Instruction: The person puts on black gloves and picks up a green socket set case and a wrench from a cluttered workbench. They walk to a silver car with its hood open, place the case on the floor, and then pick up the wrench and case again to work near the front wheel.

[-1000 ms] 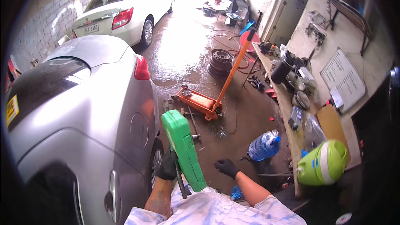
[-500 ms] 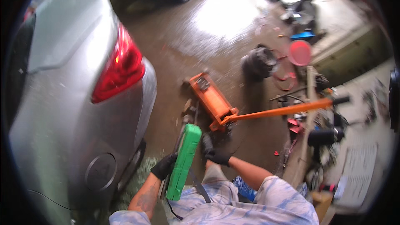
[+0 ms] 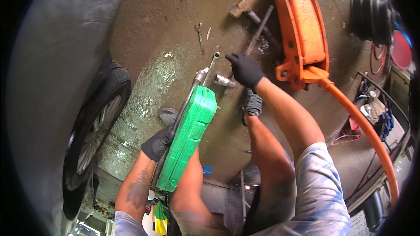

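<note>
My left hand, in a black glove, is closed round a green hard case and a long metal bar lying along its left side. Past the case's top end sticks a ring-ended metal tool; whether I hold it is hidden. My right hand, gloved in black too, is stretched over the floor with its fingers out and nothing visible in them. Just beside it lies a shiny socket-ended tool. A long thin bar extends beyond that hand.
An orange floor jack stands at right, its long handle curving toward me. On the floor are a spanner and a hammer-like tool. A car's wheel is at left. Black ribbed parts stand far right.
The view has swung downward and closer to the floor. My right hand has moved from beside my leg out over the tools. The left still carries the green case and bar.
</note>
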A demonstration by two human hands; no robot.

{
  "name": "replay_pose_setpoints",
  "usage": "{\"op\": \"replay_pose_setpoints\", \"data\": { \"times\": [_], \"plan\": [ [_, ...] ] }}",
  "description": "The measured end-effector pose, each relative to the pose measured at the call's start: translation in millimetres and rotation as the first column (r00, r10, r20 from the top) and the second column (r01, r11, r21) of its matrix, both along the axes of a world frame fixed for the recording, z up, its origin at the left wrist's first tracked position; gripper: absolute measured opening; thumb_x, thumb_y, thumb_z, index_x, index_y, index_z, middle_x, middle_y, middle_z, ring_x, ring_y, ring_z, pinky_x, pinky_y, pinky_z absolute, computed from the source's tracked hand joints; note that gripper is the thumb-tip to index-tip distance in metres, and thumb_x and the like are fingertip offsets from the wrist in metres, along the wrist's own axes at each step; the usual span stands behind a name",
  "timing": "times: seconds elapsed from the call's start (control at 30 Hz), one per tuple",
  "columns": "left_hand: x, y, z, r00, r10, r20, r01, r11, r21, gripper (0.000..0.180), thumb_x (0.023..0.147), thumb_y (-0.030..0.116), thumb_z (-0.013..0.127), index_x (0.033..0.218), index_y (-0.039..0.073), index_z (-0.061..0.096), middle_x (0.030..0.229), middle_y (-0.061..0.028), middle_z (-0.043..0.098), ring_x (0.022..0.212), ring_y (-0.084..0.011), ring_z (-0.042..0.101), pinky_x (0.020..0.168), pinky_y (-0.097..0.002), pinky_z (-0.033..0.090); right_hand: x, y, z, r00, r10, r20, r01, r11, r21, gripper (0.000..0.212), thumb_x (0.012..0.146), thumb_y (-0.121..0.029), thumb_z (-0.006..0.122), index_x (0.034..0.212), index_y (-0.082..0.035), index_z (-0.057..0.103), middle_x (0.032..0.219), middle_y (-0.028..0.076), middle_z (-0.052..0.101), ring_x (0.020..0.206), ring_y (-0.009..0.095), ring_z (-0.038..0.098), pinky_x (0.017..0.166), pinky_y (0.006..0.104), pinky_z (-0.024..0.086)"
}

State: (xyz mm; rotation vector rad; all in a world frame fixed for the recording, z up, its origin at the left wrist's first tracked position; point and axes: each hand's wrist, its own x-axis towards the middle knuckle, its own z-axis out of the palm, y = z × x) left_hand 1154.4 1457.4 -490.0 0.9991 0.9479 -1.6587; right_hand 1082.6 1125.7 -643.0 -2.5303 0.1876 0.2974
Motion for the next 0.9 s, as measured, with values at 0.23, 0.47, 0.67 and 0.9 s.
{"op": "replay_pose_setpoints", "data": {
  "times": [0.23, 0.47, 0.67, 0.9],
  "plan": [
    [26.6, 25.6, -85.0, 0.992, -0.114, 0.052, 0.122, 0.974, -0.191, 0.046, 0.09, 0.034, 0.061, 0.118, -0.001, 0.058, 0.085, -0.0139, 0.065, 0.066, -0.024, 0.064, 0.054, -0.0365, 0.054, 112.9, 13.3, -85.0, 0.869, 0.33, 0.369, -0.244, 0.934, -0.261, 0.024, 0.081, -0.014, 0.055, 0.104, -0.012, 0.064, 0.108, 0.009, 0.06, 0.104, 0.03, 0.056, 0.086, 0.0413, 0.046],
    [27.1, 43.7, -125.7, 0.991, 0.125, -0.045, -0.132, 0.971, -0.2, 0.054, 0.086, 0.039, 0.064, 0.121, -0.001, 0.055, 0.084, -0.0152, 0.063, 0.072, -0.0255, 0.062, 0.064, -0.0392, 0.053, 149.4, 8.1, -98.8, 0.803, 0.593, 0.063, -0.531, 0.758, -0.378, 0.014, 0.08, -0.018, 0.057, 0.086, -0.013, 0.069, 0.096, 0.005, 0.061, 0.1, 0.025, 0.055, 0.083, 0.037, 0.044],
    [14.3, 25.1, -128.8, 0.955, 0.239, -0.174, -0.274, 0.935, -0.225, 0.055, 0.086, 0.04, 0.065, 0.121, -0.001, 0.055, 0.082, -0.0146, 0.063, 0.069, -0.0258, 0.062, 0.06, -0.0378, 0.053, 104.0, -12.6, -92.2, 0.946, 0.324, 0.027, -0.309, 0.922, -0.232, 0.02, 0.081, -0.012, 0.06, 0.1, -0.007, 0.062, 0.091, 0.016, 0.063, 0.091, 0.035, 0.061, 0.077, 0.0463, 0.047],
    [-17.2, -14.8, -34.2, 0.948, 0.297, -0.111, -0.317, 0.889, -0.33, 0.051, 0.09, 0.036, 0.06, 0.125, 0.0, 0.051, 0.08, -0.0152, 0.061, 0.063, -0.0278, 0.061, 0.056, -0.0395, 0.052, -26.7, 24.1, 111.2, 0.858, -0.267, -0.439, 0.514, 0.411, 0.753, 0.04, 0.096, -0.007, 0.053, 0.136, -0.002, 0.05, 0.086, -0.002, 0.058, 0.075, 0.007, 0.054, 0.067, 0.0243, 0.048]
  ]
}}
